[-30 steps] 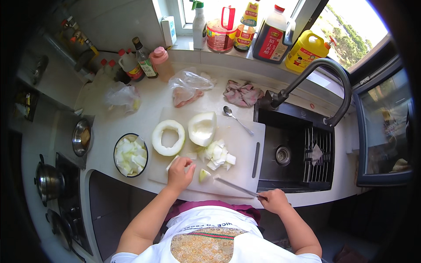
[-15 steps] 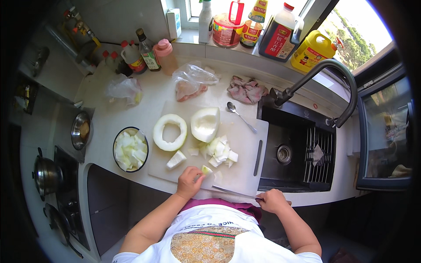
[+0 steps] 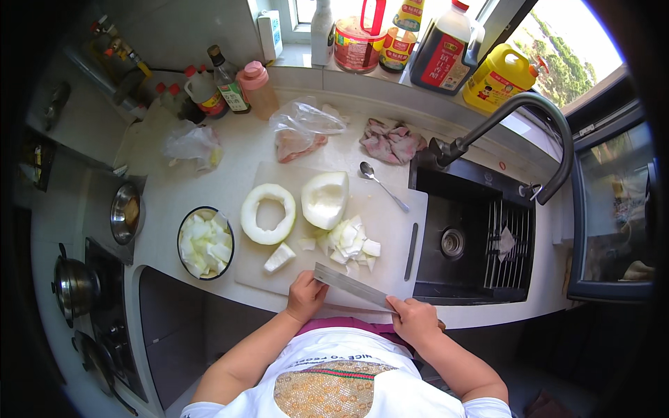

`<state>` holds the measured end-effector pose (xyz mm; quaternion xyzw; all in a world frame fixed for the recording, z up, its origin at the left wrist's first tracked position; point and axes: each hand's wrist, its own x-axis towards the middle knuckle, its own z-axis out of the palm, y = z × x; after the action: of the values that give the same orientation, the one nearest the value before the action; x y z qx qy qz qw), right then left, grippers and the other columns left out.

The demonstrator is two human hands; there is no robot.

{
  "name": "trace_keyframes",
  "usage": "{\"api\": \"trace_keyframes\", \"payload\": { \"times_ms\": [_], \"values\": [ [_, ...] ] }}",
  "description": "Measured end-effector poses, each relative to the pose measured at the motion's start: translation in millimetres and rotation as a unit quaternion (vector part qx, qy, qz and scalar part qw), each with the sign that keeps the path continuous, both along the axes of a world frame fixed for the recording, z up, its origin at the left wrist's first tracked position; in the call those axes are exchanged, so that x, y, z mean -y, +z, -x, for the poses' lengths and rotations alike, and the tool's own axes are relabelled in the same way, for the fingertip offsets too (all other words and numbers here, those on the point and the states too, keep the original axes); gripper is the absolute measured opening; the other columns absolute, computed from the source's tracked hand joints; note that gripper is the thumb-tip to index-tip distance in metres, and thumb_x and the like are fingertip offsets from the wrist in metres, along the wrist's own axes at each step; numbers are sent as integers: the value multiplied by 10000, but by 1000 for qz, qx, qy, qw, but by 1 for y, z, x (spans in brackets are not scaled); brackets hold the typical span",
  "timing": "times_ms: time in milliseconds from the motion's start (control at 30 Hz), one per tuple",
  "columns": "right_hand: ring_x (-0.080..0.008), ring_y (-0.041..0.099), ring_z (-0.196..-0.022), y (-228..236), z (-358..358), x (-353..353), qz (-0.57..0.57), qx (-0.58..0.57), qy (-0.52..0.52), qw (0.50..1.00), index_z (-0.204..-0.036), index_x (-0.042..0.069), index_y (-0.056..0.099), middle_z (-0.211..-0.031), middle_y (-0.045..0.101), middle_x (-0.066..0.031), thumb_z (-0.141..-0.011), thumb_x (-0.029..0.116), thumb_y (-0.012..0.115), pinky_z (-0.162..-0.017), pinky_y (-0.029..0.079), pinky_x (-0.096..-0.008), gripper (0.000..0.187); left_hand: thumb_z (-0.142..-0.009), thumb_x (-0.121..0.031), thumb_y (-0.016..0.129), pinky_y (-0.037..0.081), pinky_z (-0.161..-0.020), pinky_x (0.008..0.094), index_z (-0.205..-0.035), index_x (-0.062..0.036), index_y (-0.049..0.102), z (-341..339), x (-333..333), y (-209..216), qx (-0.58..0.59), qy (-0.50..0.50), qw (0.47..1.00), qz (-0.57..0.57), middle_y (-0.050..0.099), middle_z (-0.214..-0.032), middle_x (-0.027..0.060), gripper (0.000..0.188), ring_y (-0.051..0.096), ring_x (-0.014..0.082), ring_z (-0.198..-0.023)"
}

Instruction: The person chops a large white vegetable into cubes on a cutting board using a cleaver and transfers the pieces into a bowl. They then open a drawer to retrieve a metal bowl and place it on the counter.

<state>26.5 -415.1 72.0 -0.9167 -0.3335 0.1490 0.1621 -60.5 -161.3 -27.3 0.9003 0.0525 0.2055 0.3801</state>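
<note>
Grasping the knife [image 3: 352, 285] with the right hand [image 3: 416, 320] over the board [image 3: 391, 233]; curling the fingers of the left hand [image 3: 306, 295] by the blade tip [image 3: 320, 272] (cannot tell around what). Best tuck fingertips back, slicing clear of the melon chunks [image 3: 345, 240] beyond.

The right hand [image 3: 416, 322] has moved leftward with the knife [image 3: 353, 286]. Its far end has now come up to the left hand [image 3: 306, 296].

Head-worn L fisheye cam looks down on worktop [image 3: 223, 184], fwd to window [image 3: 557, 52].
</note>
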Motion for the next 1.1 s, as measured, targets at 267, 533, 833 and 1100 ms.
{"api": "trace_keyframes", "payload": {
  "times_ms": [267,533,833,1100],
  "values": [
    [-316,654,-619,-2,6,-7,58,-74,6,996,-1113,171,667,-725,650,-107,-792,160,643,-573,538,-449,322,-657,36,688,523,-642,400,-876,-50,664,-4,-5,-10,28,-36,999,-19,621,-893,116,236,617,330,-785],
    [-348,669,-716,4,-4,-17,109,-161,13,981,-1094,142,660,-782,675,-144,-834,166,594,-662,537,-467,269,-658,46,706,531,-646,384,-871,-48,685,-10,-5,1,26,-28,999,4,641,-879,107,234,631,318,-786],
    [-359,674,-740,-5,-17,-43,146,-198,30,969,-1005,90,663,-805,686,-176,-844,134,546,-671,530,-478,204,-673,42,709,533,-674,370,-836,-57,698,-9,-5,1,18,-25,999,18,664,-881,98,191,639,298,-802],
    [-364,671,-737,-30,-7,-39,111,-173,18,979,-1078,109,654,-809,682,-173,-849,147,553,-675,535,-476,253,-673,44,696,533,-693,377,-847,-55,694,-8,-5,3,9,-23,1000,15,658,-883,111,201,637,305,-813]
  ]
}}
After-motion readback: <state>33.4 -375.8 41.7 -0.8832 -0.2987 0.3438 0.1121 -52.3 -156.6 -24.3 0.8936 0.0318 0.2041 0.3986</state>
